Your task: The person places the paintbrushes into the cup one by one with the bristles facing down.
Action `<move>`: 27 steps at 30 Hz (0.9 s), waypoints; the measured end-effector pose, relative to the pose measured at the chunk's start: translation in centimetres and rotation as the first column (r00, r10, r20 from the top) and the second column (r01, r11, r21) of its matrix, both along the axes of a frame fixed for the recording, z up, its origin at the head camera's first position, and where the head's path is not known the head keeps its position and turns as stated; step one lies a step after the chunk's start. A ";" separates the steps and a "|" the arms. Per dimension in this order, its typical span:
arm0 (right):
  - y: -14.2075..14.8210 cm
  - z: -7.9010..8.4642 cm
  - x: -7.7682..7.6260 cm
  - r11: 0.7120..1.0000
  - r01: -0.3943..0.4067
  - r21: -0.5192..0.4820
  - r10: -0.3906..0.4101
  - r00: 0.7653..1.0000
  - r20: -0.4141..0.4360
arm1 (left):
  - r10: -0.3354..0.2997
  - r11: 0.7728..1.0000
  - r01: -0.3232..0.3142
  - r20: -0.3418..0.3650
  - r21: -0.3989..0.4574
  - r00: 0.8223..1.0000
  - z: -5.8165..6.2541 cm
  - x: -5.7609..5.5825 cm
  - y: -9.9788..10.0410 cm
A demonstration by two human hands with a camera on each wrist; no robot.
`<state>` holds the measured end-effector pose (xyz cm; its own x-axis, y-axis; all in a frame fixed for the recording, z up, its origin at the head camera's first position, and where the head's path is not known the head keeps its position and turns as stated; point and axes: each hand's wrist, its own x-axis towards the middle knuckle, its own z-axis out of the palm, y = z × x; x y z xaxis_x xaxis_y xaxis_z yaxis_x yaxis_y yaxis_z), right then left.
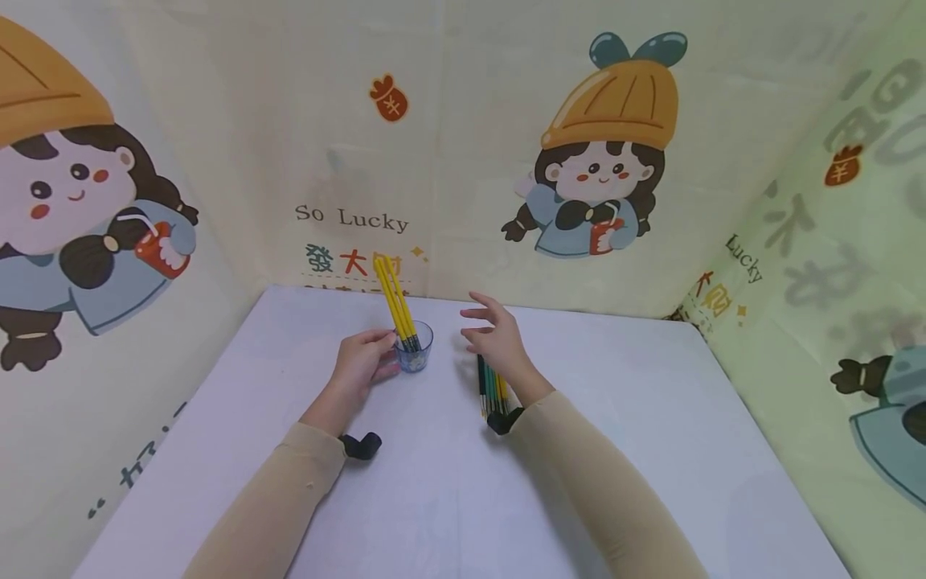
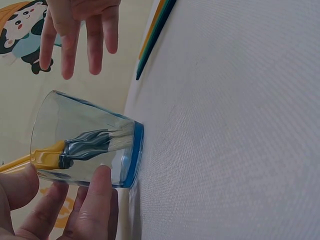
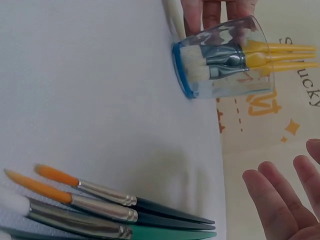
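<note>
A clear cup with a blue base (image 1: 414,359) stands upright on the white table. Three yellow-handled paintbrushes (image 1: 398,310) lean in it, their pale bristles (image 2: 120,137) down at the bottom. My left hand (image 1: 359,359) holds the cup from its left side, thumb at the rim and fingers along the wall. To the right of the cup, my right hand (image 1: 499,342) hovers with fingers spread and nothing in them. Below it lie several loose paintbrushes (image 1: 494,390) with dark, green and yellow handles, partly hidden by the hand and wrist. In the right wrist view, two show orange tips (image 3: 40,185).
The white tabletop (image 1: 434,498) runs back to a cloth backdrop (image 1: 463,185) printed with cartoon figures and lettering. Cloth also hangs along the left and right sides. A black strap piece (image 1: 362,446) sits at the left wrist, another (image 1: 504,421) at the right.
</note>
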<state>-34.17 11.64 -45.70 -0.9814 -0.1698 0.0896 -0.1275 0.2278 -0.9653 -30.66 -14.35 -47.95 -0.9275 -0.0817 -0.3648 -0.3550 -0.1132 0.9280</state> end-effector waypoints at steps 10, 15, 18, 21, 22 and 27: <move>1.7 -0.5 0.0 0.999 0.033 -0.031 -0.032 0.999 0.023 | 0.003 1.000 -0.003 0.001 0.008 1.000 0.0 -0.3 -0.1; 3.0 -1.1 0.2 0.998 0.063 -0.023 -0.062 0.997 0.049 | 0.004 1.000 -0.004 0.009 0.003 1.000 -0.3 -0.4 -0.1; 3.7 -1.4 0.5 0.996 0.087 -0.001 -0.087 0.994 0.069 | 0.006 1.000 -0.006 0.015 0.002 1.000 -0.4 -0.5 -0.1; 4.2 -1.8 0.5 0.994 0.106 0.038 -0.110 0.990 0.091 | 0.006 1.000 -0.006 0.016 -0.006 1.000 -0.4 -0.5 -0.1; 4.4 -1.9 0.5 0.992 0.112 0.052 -0.116 0.989 0.095 | 0.005 1.000 -0.004 0.016 -0.008 1.000 -0.3 -0.4 -0.1; 5.1 -2.0 0.6 0.986 0.130 0.100 -0.141 0.985 0.103 | 0.009 1.000 -0.009 0.015 0.000 1.000 -0.2 -0.4 0.0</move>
